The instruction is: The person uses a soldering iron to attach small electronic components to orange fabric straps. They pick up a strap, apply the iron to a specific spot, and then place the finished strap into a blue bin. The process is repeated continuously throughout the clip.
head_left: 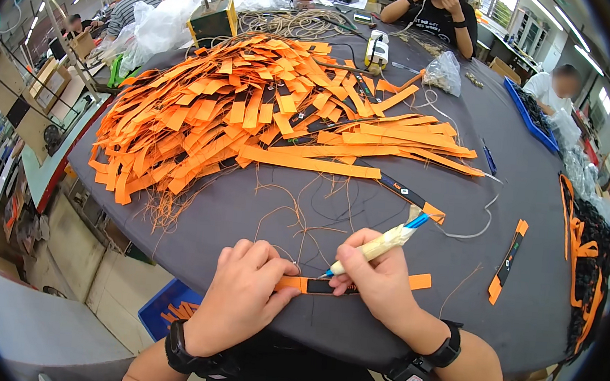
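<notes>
On the grey-covered table's near side lies an orange and black fabric strap point(320, 286). My left hand point(245, 281) pinches the strap's left part between thumb and bent fingers. In my right hand point(379, 277) is a slim blue tool wrapped in cream tape point(383, 244), gripped like a pen. Its thin tip meets the black part of the strap, close to my left fingertips. Loose orange threads trail from the strap's upper edge. Beyond my hands spreads a large heap of orange straps point(203, 113), some with black middles.
A single strap point(508, 262) lies to the right, with a blue pen point(490, 157) farther back. Black and orange straps point(582, 258) hang at the right edge. A blue tray point(530, 116) stands far right; a blue bin point(164, 310) sits below the table. Other people work around.
</notes>
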`<state>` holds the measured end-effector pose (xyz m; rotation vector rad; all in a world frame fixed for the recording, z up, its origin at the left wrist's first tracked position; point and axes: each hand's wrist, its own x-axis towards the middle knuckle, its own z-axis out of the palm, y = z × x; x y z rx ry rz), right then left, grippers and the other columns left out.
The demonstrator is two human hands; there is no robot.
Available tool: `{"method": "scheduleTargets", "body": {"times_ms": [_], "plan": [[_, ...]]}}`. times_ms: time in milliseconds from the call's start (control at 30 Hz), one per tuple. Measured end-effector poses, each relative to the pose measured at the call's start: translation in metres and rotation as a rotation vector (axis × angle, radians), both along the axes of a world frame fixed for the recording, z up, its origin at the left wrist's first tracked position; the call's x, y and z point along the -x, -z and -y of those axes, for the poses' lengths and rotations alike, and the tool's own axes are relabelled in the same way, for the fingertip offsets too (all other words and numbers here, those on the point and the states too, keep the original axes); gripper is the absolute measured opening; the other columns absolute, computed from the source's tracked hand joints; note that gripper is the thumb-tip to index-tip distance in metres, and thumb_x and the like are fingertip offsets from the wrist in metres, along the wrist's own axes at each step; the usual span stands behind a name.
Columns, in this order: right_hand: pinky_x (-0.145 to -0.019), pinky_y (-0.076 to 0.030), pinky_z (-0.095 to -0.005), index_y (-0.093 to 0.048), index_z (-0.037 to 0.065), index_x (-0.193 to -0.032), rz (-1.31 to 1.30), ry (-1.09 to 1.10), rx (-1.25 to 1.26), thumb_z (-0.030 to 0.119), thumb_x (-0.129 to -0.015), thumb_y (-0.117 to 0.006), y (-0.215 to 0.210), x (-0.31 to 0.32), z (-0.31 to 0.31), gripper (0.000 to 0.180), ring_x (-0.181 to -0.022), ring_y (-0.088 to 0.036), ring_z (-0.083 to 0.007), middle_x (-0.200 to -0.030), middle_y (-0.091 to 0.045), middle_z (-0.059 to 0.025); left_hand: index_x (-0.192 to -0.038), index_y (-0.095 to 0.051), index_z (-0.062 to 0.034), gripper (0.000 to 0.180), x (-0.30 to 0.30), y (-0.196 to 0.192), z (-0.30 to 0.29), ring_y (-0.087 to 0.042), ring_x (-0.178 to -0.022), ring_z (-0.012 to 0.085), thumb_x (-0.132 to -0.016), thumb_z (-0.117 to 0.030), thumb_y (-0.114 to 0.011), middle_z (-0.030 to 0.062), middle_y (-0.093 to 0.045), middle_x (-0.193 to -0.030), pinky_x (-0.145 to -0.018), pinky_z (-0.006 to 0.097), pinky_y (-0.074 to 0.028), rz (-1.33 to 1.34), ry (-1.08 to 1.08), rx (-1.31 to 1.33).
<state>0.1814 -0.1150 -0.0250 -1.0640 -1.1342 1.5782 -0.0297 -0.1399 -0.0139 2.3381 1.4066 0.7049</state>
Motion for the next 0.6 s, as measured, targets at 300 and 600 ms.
{"method": "scheduleTargets", "body": {"times_ms": [300, 600], "plan": [[-0.058, -0.054, -0.0202, -0.060, 0.002, -0.092, 0.115, -0.056, -0.092, 0.017, -0.095, -0.066, 0.0003, 0.0039, 0.0017, 0.016, -0.068, -0.062, -0.0059, -0.077, -0.062, -0.0015, -0.091, -0.063, -0.0080, 0.023, 0.0007, -0.0003, -0.0053, -0.050, -0.091, 0.0260, -0.076, -0.013, -0.079, 0.0049, -0.053, -0.089, -0.081, 0.036, -0.036, 0.002, 0.012, 0.049], [-0.058, -0.054, -0.0204, -0.061, 0.001, -0.092, 0.154, -0.060, -0.107, 0.015, -0.095, -0.067, 0.0002, 0.0043, 0.0021, 0.016, -0.067, -0.062, -0.0055, -0.075, -0.062, -0.0018, -0.091, -0.063, -0.0091, 0.022, 0.0013, 0.0021, -0.0050, -0.049, -0.089, 0.0250, -0.077, -0.015, -0.079, 0.0039, -0.053, -0.088, -0.079, 0.036, -0.035, 0.024, 0.017, 0.032]]}}
